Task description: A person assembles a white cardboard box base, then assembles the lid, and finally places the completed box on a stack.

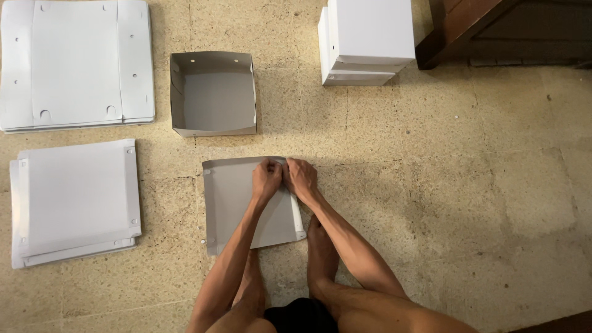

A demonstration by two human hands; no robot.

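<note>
A flat grey cardboard box blank [231, 203] lies on the stone floor in front of me, its side flaps partly raised. My left hand [266, 179] and my right hand [301, 177] sit side by side at the blank's far right corner, fingers curled and pinching the far edge flap there. Both forearms reach over the sheet, hiding part of its right side.
An assembled open grey box [213, 92] stands just beyond the blank. Two stacks of flat white blanks [74, 61] [74, 200] lie at the left. Stacked white boxes [367, 40] stand at the far centre, beside dark wooden furniture [493, 31]. My foot [320, 253] rests near the blank.
</note>
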